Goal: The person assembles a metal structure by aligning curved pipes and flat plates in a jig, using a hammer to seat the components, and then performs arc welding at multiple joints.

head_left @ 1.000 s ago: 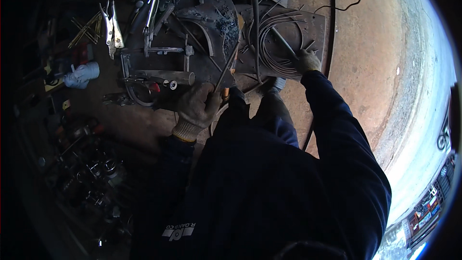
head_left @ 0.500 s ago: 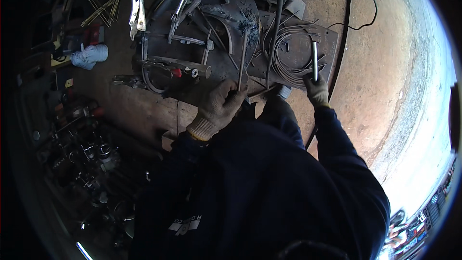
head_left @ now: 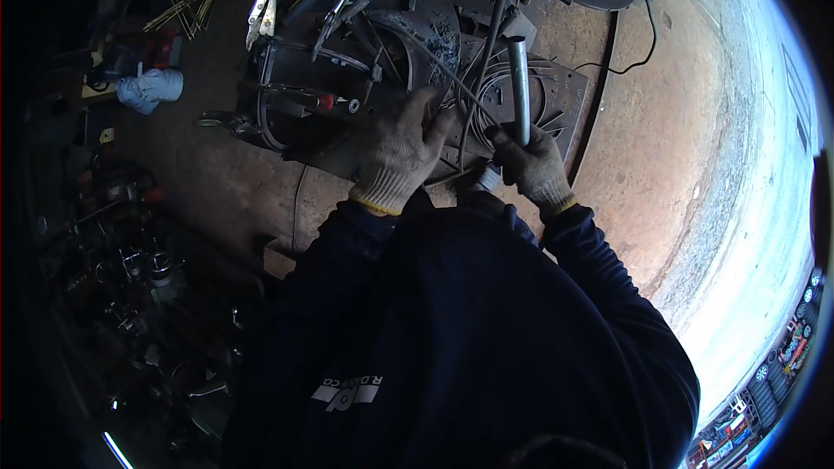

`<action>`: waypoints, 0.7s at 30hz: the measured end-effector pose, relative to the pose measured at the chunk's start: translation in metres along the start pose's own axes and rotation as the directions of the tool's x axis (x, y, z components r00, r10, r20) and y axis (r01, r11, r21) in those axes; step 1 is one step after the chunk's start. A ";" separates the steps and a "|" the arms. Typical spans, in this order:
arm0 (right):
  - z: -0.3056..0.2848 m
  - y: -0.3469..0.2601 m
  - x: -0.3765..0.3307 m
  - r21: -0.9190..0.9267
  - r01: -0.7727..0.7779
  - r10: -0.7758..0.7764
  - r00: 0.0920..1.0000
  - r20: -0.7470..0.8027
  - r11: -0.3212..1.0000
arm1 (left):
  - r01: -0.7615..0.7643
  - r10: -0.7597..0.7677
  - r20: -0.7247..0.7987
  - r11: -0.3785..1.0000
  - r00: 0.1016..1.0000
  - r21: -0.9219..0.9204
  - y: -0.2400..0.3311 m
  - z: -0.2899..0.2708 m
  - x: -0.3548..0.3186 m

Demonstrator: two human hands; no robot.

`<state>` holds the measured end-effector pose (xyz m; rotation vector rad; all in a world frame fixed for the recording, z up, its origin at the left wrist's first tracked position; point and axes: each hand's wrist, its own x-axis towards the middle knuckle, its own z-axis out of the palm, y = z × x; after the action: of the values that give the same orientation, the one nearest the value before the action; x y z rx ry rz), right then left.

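My right hand [head_left: 534, 165], in a knitted work glove, is closed round a silvery metal tube [head_left: 519, 91] that points away from me, its hollow far end showing. A thin dark metal rod [head_left: 452, 78] slants from the far left to the thumb side of that hand; whether the fingers grip it I cannot tell. To the left, my gloved left hand [head_left: 401, 148] is open, thumb and fingers apart, with nothing seen between them. Beneath the hands, a dark metal work surface [head_left: 569, 135] carries a coil of wire [head_left: 543, 78].
Locking pliers [head_left: 264, 4] and a clamp frame [head_left: 262, 104] lie at the far left. A long dark bar [head_left: 493, 43] crosses the work surface. Thin yellowish rods [head_left: 187, 9] and a pale cloth bundle [head_left: 149, 89] are further left. A black cable [head_left: 647, 43] curves at the right.
My right hand has moved left with the tube, which now looks larger. My left hand has let go of the thin rod and opened. The rod's near end has shifted right, to my right hand.
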<state>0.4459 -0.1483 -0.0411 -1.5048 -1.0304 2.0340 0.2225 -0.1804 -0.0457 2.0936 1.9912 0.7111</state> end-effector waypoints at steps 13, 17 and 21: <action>0.000 0.002 0.062 -0.698 0.253 -0.325 0.945 0.031 0.670 | -0.002 0.010 -0.018 0.914 1.000 0.405 -0.018 -0.008 -0.014; -0.002 -0.003 0.073 -0.723 0.322 -0.382 0.920 0.088 0.611 | -0.012 -0.020 0.076 0.918 0.997 0.396 -0.015 -0.009 -0.008; -0.006 0.003 0.077 -0.655 0.330 -0.373 0.925 0.079 0.680 | 0.113 -0.145 0.099 0.954 0.984 0.279 -0.003 -0.016 0.001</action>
<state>0.4264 -0.0946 -0.0927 -1.4870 -1.9892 1.3874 0.2130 -0.1828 -0.0327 2.0633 2.2411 0.2957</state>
